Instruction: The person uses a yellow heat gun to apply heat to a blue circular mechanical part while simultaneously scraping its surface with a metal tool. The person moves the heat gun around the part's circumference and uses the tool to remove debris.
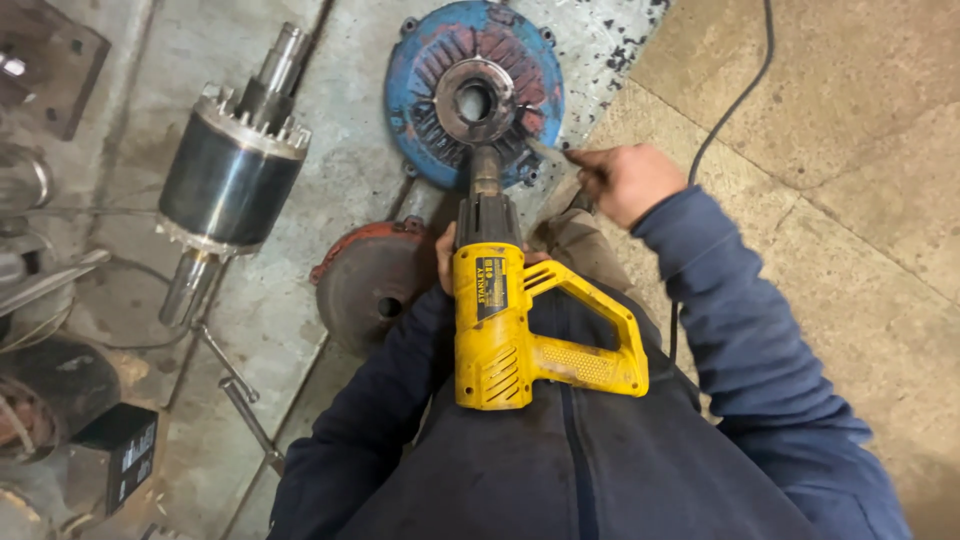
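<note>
My left hand (pixel 444 258) grips the body of a yellow heat gun (pixel 505 320); most of the hand is hidden behind the gun. The gun's dark nozzle (pixel 485 175) points at the metal hub in the middle of a round blue motor end cover (pixel 420 70) lying flat on the floor. To the right of the cover, my right hand (pixel 628 180) is closed around a thin dark tool (pixel 562 152) whose tip reaches the cover's lower right edge. What kind of tool it is cannot be made out.
A motor rotor (pixel 232 170) with a steel shaft lies at the left. A rusty red-brown end cover (pixel 365 285) sits beside my left arm. A black cable (pixel 722 110) runs over the floor at the right. A metal rod (pixel 238 392) and a black box (pixel 128 452) lie lower left.
</note>
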